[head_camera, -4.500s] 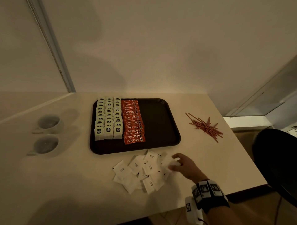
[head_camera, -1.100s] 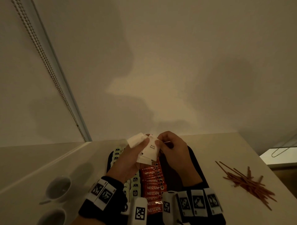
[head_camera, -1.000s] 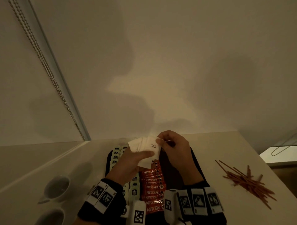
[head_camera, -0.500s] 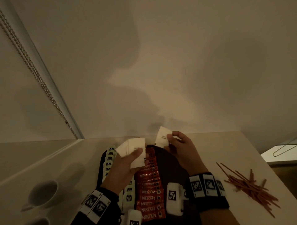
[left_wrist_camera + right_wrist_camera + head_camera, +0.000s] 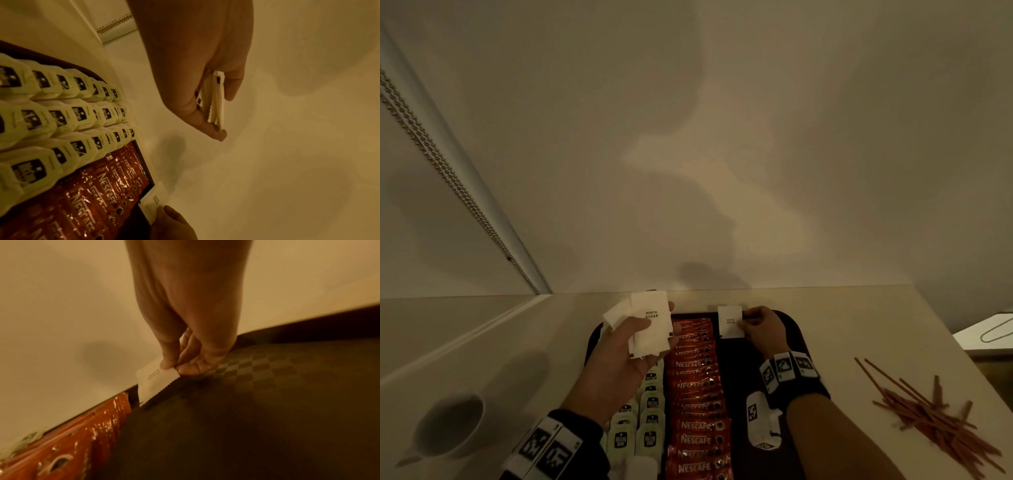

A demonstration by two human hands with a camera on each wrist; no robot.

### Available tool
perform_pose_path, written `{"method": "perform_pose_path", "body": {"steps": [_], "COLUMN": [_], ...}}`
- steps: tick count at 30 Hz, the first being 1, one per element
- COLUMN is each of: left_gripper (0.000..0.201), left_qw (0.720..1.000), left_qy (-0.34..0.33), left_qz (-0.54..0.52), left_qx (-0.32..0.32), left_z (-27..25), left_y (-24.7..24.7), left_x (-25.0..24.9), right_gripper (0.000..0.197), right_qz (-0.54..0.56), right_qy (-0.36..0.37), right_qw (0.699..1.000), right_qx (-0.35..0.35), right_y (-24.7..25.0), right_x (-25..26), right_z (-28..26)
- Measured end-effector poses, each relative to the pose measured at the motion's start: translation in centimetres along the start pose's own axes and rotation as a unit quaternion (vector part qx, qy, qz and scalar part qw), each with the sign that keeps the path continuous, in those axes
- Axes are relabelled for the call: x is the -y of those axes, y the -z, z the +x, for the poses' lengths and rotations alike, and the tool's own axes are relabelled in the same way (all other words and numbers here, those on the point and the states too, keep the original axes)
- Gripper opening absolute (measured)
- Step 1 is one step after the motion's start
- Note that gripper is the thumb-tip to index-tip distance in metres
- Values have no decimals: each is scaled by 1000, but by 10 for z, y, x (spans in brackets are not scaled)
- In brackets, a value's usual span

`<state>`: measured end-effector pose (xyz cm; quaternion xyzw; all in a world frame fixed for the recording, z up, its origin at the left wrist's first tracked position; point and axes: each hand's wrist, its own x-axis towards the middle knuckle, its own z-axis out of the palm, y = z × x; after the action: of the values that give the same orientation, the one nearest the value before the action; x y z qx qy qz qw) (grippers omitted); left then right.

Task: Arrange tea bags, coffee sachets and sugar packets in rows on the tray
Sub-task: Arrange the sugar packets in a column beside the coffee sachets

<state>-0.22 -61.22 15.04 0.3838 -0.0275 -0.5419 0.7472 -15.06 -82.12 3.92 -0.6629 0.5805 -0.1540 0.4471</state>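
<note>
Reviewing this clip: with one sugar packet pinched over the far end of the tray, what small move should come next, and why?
Probably lower the sugar packet held by the right hand flat onto the bare tray at its far edge, just right of the coffee sachets. That strip holds no sugar row yet, and the left hand grips a stack of packets waiting to follow.

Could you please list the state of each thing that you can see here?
Left hand: holds a stack of sugar packets.
Right hand: pinches one sugar packet at the tray's far edge.
Coffee sachets: in a row.
Tea bags: in rows.
Cup: upright.
</note>
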Motion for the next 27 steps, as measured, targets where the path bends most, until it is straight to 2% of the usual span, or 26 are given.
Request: {"method": "perform_pose_path", "body": {"steps": [3,6,7,11,14,16,18,21,22,24,27], "left_gripper": [45,72,73,65,33,31,34,42,46,49,39], "left_qw": [1000,999,999,998,998,998,998,997,996,996,998], "left_qy": [8,15,18,20,7,-3,-14,-33,-37,-40,-27], "left_qz": [-12,-12,-6,-12,4,21,39,66,72,77,47], "left_qx": [-21,-42,-50,-54,-60,-59,-46,-28,-22,-17,-22], "left_z": [0,2,2,2,1,2,1,2,2,3,5], "left_y": [2,4,5,5,6,6,3,-2,-3,-6,-7], "left_x": [1,3,4,7,9,9,7,6,7,9,12], "right_gripper": [23,25,26,27,30,29,21,20,19,19,21], "right_qz": [-5,-18,-23,-45,-51,-39,36,159,170,182,198], "right_qy": [4,12,15,19,26,62,122,157,166,182,162], "right_qw": [1000,1000,999,999,998,996,992,949,937,932,942], "right_qx": [-6,-15,-20,-21,-28,-45,11,221,257,254,216], "right_y": [-5,-8,-9,-12,-11,-10,-5,5,6,6,9], "right_x": [3,4,4,5,12,28,53,92,98,102,96], "right_z": [1,1,1,-2,-7,-17,-40,-86,-97,-108,-104]}}
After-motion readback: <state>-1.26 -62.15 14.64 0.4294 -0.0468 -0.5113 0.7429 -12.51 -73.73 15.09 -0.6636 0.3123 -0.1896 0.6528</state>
